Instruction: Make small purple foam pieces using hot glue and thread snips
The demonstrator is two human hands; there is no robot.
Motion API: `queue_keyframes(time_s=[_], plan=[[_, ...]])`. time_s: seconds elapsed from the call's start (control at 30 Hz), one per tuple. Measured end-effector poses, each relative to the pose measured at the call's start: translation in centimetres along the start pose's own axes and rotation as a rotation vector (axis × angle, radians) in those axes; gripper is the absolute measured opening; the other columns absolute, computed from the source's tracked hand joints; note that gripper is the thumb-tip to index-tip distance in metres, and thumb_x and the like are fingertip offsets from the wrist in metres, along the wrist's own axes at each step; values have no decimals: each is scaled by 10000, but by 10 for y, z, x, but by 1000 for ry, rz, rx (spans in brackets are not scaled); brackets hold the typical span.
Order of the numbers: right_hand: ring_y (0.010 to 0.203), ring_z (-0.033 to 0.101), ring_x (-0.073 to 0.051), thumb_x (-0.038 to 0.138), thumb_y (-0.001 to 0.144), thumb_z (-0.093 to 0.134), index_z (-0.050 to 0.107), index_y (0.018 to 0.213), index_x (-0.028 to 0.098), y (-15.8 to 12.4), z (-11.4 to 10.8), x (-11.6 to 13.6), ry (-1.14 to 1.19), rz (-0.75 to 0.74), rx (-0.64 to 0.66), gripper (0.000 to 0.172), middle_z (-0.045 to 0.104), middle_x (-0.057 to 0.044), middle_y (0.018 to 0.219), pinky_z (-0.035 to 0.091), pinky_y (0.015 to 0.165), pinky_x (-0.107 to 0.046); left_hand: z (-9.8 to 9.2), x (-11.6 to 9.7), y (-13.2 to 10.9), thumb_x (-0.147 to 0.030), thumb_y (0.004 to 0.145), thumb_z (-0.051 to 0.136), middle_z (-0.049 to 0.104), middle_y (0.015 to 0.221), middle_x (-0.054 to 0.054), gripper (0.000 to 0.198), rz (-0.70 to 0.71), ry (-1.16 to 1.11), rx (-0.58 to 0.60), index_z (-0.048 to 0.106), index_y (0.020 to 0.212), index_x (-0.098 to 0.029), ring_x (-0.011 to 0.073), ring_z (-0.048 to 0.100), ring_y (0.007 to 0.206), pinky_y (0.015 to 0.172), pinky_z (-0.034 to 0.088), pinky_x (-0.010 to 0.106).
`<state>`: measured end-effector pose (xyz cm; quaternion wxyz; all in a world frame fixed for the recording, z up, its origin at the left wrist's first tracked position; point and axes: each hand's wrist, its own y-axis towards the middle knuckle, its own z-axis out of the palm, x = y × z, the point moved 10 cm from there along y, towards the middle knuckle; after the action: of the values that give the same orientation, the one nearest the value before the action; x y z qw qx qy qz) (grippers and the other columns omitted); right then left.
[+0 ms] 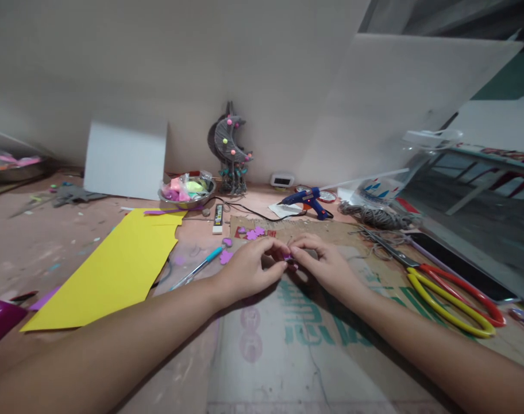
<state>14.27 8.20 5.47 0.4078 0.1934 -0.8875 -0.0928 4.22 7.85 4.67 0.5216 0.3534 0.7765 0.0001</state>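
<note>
Between my fingertips, low over the cardboard mat, is a small purple cut-out, mostly hidden by the fingers. My left hand pinches it from the left with thumb and index finger. From the right, my right hand closes its fingertips on the same piece. Several purple flower shapes lie just beyond the hands, and one more purple flower rests by my left hand. A blue pen lies left of that hand.
Yellow paper covers the left side. At the back are a bowl of colourful bags, a moon-shaped ornament and a blue glue gun. On the right lie scissors, a phone and grey cord.
</note>
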Motion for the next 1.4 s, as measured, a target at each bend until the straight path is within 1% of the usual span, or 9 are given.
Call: queue_keyframes(time_s=[0.4,0.53,0.6,0.7,0.8,0.93,1.1,1.27,1.4], plan=[[815,583,-189,348,853,487,600,677,203,-1,4,-1,-8,-23,15,255,631,-41,796,433,782,-330,-5,-2,0,-189,764,551,627,903,39,120,28,85,-41,584,879,-177,162,578,876,812,451,283],[882,586,-203,394,895,393,626,866,196,-2,-7,-11,24,51,-41,307,652,-58,888,431,811,-339,-7,-6,0,-184,766,542,623,897,34,104,40,87,-54,586,859,-171,161,573,888,830,437,278],[917,577,-208,402,874,433,601,982,193,-4,-14,-15,28,88,-67,290,648,-68,992,438,804,-337,-9,-5,0,-190,775,530,619,889,31,104,27,83,-75,589,859,-172,160,569,888,833,433,281],[803,579,-177,378,810,551,524,1116,201,-6,-12,-15,38,108,-6,355,634,-75,1075,465,710,-314,-11,-2,0,-183,777,519,610,897,27,134,11,74,-98,589,890,-176,157,563,889,834,431,283],[754,589,-161,327,781,596,442,1187,209,-8,-5,-14,93,108,43,451,645,-80,1063,470,650,-297,-13,-1,0,-154,754,528,600,926,30,187,16,78,-104,579,933,-177,159,553,908,843,428,285],[818,626,-171,289,789,582,430,1165,214,-9,6,-19,232,142,72,413,671,-61,969,489,694,-299,-12,-2,0,-163,752,542,593,928,35,187,26,81,-96,570,937,-172,162,549,916,847,428,285],[650,615,-154,328,802,552,507,1077,184,-11,8,-27,236,227,64,313,655,-13,723,478,586,-272,-11,-3,0,-152,769,525,593,919,34,164,32,82,-92,566,926,-174,162,550,917,842,431,290],[650,620,-153,359,795,550,585,786,186,-12,1,-27,178,271,23,177,665,-16,712,470,594,-260,-13,-3,-1,-156,781,520,596,899,31,133,20,98,-104,564,905,-168,157,554,895,822,431,285],[654,624,-158,362,783,554,584,764,190,-12,0,-26,178,280,19,176,672,-14,703,473,620,-270,-13,-3,0,-162,789,512,596,887,27,121,29,96,-110,564,898,-173,154,555,888,820,431,283]])
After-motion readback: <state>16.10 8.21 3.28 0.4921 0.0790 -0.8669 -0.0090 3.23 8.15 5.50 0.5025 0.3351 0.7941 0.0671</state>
